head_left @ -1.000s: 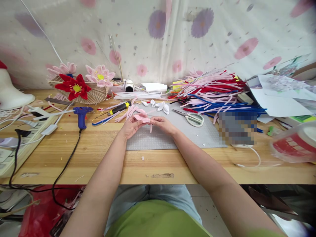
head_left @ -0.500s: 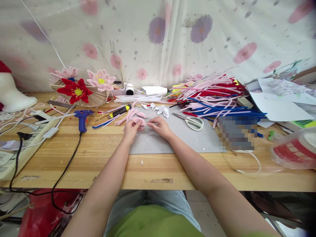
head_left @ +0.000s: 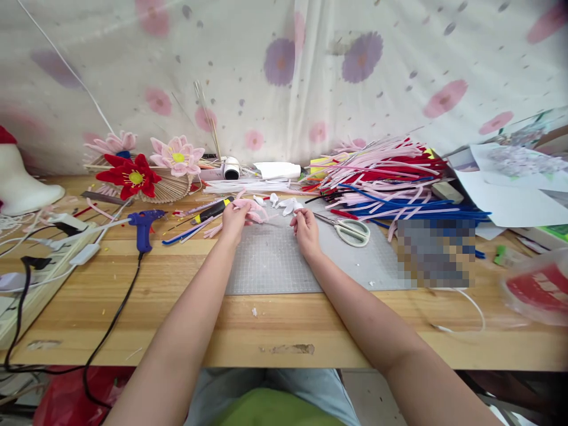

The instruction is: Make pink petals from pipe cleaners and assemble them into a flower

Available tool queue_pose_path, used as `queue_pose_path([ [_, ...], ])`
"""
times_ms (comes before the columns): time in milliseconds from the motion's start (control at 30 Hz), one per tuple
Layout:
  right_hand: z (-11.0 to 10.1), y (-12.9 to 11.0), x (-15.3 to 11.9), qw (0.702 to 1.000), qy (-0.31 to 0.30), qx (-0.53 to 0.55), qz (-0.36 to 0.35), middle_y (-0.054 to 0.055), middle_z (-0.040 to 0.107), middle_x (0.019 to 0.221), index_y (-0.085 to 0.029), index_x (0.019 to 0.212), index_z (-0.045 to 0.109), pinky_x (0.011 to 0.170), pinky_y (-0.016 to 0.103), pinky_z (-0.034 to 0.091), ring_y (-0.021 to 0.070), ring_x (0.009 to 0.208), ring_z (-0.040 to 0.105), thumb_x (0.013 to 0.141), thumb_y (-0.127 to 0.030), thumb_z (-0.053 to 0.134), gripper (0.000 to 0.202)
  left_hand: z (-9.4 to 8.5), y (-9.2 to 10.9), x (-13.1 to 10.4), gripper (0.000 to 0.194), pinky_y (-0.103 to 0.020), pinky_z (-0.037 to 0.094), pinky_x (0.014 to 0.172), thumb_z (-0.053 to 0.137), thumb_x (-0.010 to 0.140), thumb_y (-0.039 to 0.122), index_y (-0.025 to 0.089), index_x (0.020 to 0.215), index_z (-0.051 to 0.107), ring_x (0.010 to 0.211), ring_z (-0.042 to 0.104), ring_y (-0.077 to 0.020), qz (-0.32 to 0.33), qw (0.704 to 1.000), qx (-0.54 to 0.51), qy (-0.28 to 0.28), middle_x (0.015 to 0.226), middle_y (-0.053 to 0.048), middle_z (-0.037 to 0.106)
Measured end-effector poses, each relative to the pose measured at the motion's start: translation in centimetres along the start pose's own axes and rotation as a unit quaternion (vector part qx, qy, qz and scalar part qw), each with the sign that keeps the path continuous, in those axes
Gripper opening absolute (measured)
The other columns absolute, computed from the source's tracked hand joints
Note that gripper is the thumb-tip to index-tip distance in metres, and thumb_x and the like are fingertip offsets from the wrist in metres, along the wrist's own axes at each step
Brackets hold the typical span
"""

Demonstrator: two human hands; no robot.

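Pink petals form two flowers (head_left: 178, 156) around one red flower (head_left: 129, 177); then one blue glue gun (head_left: 143, 231). Left hand (head_left: 235, 222) meets pink fuzzy pieces (head_left: 252, 208) over the grey mat (head_left: 270, 266), grip unclear; right hand (head_left: 306, 232) curled, contents unclear. One pair of scissors (head_left: 354, 233), one tub (head_left: 542, 289), red label illegible.

The left hand (head_left: 236, 222) is holding a fuzzy pink piece (head_left: 256, 213), right hand (head_left: 306, 231) kinda curled with scissors (head_left: 354, 232) at its 3 o'clock and white petal-ish bits (head_left: 290, 206) around 11.
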State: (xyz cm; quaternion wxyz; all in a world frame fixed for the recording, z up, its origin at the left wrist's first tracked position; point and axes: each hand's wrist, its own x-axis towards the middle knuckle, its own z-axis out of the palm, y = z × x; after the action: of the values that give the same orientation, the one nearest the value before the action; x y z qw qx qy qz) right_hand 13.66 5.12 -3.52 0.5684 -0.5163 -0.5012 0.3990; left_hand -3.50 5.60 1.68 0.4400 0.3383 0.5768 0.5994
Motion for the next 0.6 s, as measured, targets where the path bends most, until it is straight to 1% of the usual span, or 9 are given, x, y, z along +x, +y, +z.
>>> queue_pose_path([
  [67, -0.2, 0.2, 0.2, 1.0, 0.002, 0.014, 0.011, -0.005, 0.047, 0.059, -0.021, 0.086, 0.044, 0.047, 0.022, 0.031, 0.009, 0.045, 0.036, 0.082, -0.043, 0.037, 0.023, 1.3, 0.2, 1.1, 0.018, -0.021, 0.041, 0.047, 0.062, 0.068, 0.026, 0.015, 0.082, 0.055, 0.049, 0.051, -0.0075, -0.047, 0.999, 0.013, -0.017, 0.073, -0.003, 0.062],
  [133, -0.5, 0.2, 0.3, 1.0, 0.007, 0.019, 0.02, -0.005, 0.046, 0.056, -0.021, 0.083, 0.044, 0.046, 0.022, 0.031, 0.0089, 0.044, 0.036, 0.081, -0.043, 0.039, 0.024, 2.3, 0.1, 2.0, 0.02, -0.025, 0.041, 0.05, 0.061, 0.069, 0.027, 0.014, 0.084, 0.057, 0.049, 0.053, -0.0111, -0.078, 0.993, 0.069, -0.045, 0.069, -0.005, 0.063],
  [167, -0.6, 0.2, 0.4, 0.999, 0.009, 0.021, 0.026, -0.005, 0.046, 0.055, -0.021, 0.083, 0.044, 0.046, 0.022, 0.03, 0.0089, 0.044, 0.036, 0.081, -0.044, 0.04, 0.024, 2.5, 0.0, 2.3, 0.024, -0.027, 0.041, 0.052, 0.063, 0.069, 0.029, 0.014, 0.087, 0.057, 0.05, 0.054, -0.0134, -0.087, 0.989, 0.112, -0.052, 0.067, -0.006, 0.063],
  [233, -0.9, 0.1, 0.4, 0.999, 0.011, 0.024, 0.035, -0.005, 0.046, 0.054, -0.02, 0.082, 0.045, 0.045, 0.023, 0.03, 0.009, 0.043, 0.036, 0.08, -0.043, 0.041, 0.023, 2.2, -0.1, 2.9, 0.032, -0.029, 0.041, 0.057, 0.066, 0.065, 0.03, 0.015, 0.092, 0.057, 0.056, 0.057, -0.0174, -0.061, 0.976, 0.203, -0.043, 0.064, -0.006, 0.063],
  [300, -1.2, 0.0, 0.4, 0.999, 0.011, 0.014, 0.034, -0.006, 0.046, 0.053, -0.02, 0.081, 0.046, 0.046, 0.023, 0.03, 0.0092, 0.043, 0.036, 0.079, -0.044, 0.043, 0.024, 0.9, 0.1, 3.3, 0.031, -0.029, 0.041, 0.064, 0.065, 0.066, 0.029, 0.017, 0.093, 0.058, 0.065, 0.059, -0.0192, 0.013, 0.958, 0.286, -0.013, 0.068, -0.005, 0.064],
  [367, -1.3, -0.1, 0.4, 1.0, 0.006, -0.003, 0.028, -0.006, 0.047, 0.052, -0.021, 0.079, 0.046, 0.046, 0.024, 0.031, 0.0095, 0.043, 0.036, 0.079, -0.045, 0.045, 0.024, -1.0, 0.6, 3.5, 0.024, -0.03, 0.04, 0.068, 0.059, 0.07, 0.028, 0.019, 0.091, 0.059, 0.069, 0.059, -0.0196, 0.087, 0.929, 0.359, 0.006, 0.073, -0.005, 0.064],
  [433, -1.2, -0.1, 0.4, 1.0, -0.008, -0.019, 0.024, -0.005, 0.047, 0.051, -0.021, 0.075, 0.046, 0.047, 0.024, 0.031, 0.0096, 0.042, 0.037, 0.078, -0.045, 0.047, 0.025, -3.1, 1.0, 3.4, 0.021, -0.03, 0.039, 0.068, 0.053, 0.074, 0.029, 0.02, 0.091, 0.06, 0.07, 0.058, -0.019, 0.131, 0.912, 0.387, 0.026, 0.076, -0.004, 0.064],
  [500, -1.1, 0.0, 0.3, 0.999, -0.029, -0.026, 0.021, -0.005, 0.048, 0.05, -0.021, 0.073, 0.046, 0.047, 0.024, 0.031, 0.0094, 0.042, 0.036, 0.078, -0.045, 0.048, 0.025, -5.1, 1.1, 2.8, 0.018, -0.03, 0.039, 0.069, 0.05, 0.075, 0.032, 0.02, 0.084, 0.062, 0.072, 0.057, -0.0192, 0.148, 0.903, 0.402, 0.041, 0.075, -0.005, 0.064],
  [600, -0.9, 0.1, 0.3, 0.998, -0.054, -0.036, 0.021, -0.005, 0.048, 0.049, -0.02, 0.072, 0.048, 0.046, 0.024, 0.03, 0.0092, 0.041, 0.036, 0.077, -0.047, 0.049, 0.028, -6.9, 0.0, 1.2, 0.025, -0.034, 0.039, 0.071, 0.047, 0.078, 0.038, 0.019, 0.079, 0.063, 0.075, 0.057, -0.0234, 0.123, 0.873, 0.466, 0.072, 0.076, -0.008, 0.063],
])
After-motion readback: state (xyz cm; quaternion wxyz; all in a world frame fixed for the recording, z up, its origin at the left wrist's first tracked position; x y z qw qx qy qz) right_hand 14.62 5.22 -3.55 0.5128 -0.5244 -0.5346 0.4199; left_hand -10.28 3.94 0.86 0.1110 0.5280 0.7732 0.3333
